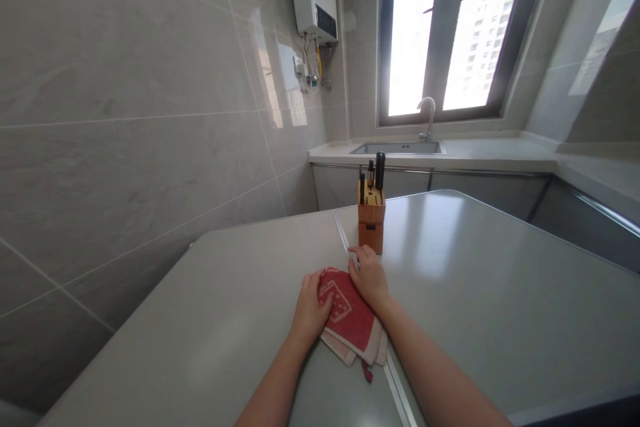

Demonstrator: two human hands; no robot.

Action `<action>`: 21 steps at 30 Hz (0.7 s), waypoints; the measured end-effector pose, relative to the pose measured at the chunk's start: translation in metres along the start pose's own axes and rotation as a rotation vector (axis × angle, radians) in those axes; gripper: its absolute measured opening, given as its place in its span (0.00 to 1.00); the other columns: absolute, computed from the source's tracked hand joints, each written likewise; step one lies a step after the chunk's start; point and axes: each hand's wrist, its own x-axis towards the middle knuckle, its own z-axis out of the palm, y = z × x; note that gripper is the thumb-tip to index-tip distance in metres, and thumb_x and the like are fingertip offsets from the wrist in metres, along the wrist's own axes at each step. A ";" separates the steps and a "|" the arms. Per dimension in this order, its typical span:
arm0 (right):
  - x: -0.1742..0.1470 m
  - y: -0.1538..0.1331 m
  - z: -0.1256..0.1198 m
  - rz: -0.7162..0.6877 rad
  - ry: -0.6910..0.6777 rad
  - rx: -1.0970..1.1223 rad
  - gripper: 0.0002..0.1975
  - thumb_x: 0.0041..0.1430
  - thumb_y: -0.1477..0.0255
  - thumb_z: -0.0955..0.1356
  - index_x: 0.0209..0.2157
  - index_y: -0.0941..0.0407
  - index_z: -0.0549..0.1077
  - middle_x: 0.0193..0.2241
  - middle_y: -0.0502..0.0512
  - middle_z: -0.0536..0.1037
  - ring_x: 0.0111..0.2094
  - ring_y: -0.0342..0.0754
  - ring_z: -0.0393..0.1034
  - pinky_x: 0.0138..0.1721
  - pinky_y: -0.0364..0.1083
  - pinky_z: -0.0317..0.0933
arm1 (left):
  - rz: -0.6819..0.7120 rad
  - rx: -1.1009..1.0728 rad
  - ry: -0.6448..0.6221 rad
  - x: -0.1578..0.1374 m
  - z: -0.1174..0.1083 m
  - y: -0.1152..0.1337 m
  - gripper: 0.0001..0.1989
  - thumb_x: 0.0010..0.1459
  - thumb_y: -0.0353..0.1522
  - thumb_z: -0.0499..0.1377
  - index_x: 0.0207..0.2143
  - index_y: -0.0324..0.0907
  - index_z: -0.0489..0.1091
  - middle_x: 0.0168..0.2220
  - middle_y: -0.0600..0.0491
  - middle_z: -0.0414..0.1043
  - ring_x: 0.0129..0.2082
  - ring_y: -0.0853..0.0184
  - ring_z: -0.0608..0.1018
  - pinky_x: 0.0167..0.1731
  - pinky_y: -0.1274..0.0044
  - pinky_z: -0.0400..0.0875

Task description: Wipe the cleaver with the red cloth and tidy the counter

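A wooden knife block with black-handled knives stands on a pale grey counter. Beyond it, a sink with a tap sits beneath a bright window.

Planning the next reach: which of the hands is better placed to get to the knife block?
Probably the right hand: it lies on the red cloth just before the knife block. The left hand lies on the cloth farther back and to the left.

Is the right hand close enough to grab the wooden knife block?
Probably yes. The right hand rests on the folded red cloth, with its fingertips just short of the light wooden knife block. Only bare grey countertop lies between them, so nothing blocks the way.
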 end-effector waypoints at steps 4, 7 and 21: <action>0.000 -0.007 -0.005 0.008 -0.051 0.008 0.12 0.57 0.75 0.59 0.42 0.57 0.69 0.38 0.58 0.73 0.42 0.50 0.66 0.45 0.46 0.58 | -0.146 -0.022 0.041 0.002 -0.004 0.000 0.24 0.50 0.34 0.57 0.50 0.35 0.64 0.36 0.47 0.70 0.35 0.64 0.72 0.40 0.72 0.67; 0.000 -0.011 -0.009 0.014 -0.167 0.027 0.11 0.58 0.74 0.60 0.40 0.56 0.69 0.34 0.56 0.75 0.36 0.47 0.68 0.39 0.44 0.58 | -0.210 -0.036 -0.016 0.003 -0.010 -0.002 0.23 0.53 0.37 0.54 0.51 0.37 0.63 0.25 0.55 0.67 0.25 0.68 0.70 0.30 0.76 0.65; -0.002 -0.011 -0.010 -0.028 -0.335 0.046 0.09 0.59 0.71 0.60 0.34 0.55 0.72 0.30 0.53 0.74 0.30 0.44 0.66 0.33 0.42 0.55 | -0.139 -0.120 -0.082 0.005 -0.017 0.002 0.15 0.56 0.33 0.51 0.45 0.41 0.69 0.32 0.51 0.75 0.29 0.68 0.74 0.35 0.78 0.67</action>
